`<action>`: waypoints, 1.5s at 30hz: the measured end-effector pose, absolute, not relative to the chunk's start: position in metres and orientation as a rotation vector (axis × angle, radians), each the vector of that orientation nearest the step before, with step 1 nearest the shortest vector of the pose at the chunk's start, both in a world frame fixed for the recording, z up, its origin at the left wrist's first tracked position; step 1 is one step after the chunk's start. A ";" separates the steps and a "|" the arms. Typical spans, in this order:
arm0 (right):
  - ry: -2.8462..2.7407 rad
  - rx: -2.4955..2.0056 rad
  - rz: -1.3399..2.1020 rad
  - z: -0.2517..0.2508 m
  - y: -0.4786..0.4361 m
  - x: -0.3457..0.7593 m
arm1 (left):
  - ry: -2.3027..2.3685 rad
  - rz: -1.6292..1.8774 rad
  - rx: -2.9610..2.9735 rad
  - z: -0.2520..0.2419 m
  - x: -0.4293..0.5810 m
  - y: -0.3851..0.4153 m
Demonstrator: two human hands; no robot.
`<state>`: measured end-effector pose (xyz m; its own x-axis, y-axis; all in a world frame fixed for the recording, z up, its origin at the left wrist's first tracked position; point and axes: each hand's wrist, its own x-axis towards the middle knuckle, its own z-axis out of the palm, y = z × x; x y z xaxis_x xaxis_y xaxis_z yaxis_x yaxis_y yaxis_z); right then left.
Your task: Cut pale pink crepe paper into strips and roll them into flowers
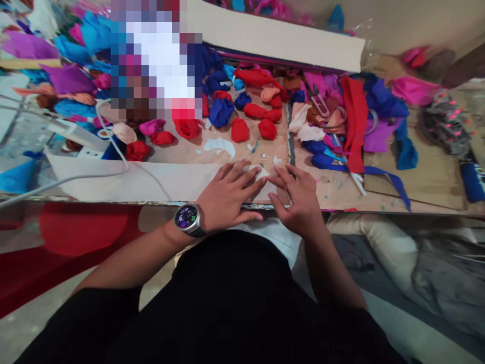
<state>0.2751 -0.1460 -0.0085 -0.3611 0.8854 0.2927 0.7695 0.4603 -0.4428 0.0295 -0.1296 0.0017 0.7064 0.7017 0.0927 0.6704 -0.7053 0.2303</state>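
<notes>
My left hand (229, 194), with a wristwatch (187, 218) on the wrist, lies flat with fingers stretched out on a long strip of white paper (151, 181) at the near edge of a low cardboard work surface (235, 146). My right hand (297, 197) rests beside it with fingers curled, its fingertips pressing the strip's pointed right end, where the two hands meet. Behind the hands lie several crumpled red cloth balls (240, 130) and blue ones (221, 111).
Scraps of red, blue, purple and pink cloth cover the board's back and right. A long red strip (355, 124) and small snips (320, 103) lie at right. A white cable (109, 146) runs at left. A white board (280, 38) stands behind.
</notes>
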 end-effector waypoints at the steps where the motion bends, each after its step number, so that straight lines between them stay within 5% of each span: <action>1: -2.259 -1.393 0.313 -0.008 -0.146 0.276 | 1.101 0.255 2.731 0.002 0.029 -0.129; 35: -1.913 -1.438 0.606 -0.007 -0.147 0.279 | 1.099 0.222 2.761 0.002 0.032 -0.130; 45: -2.189 -1.415 0.328 -0.007 -0.146 0.272 | 1.037 0.271 2.771 0.003 0.032 -0.123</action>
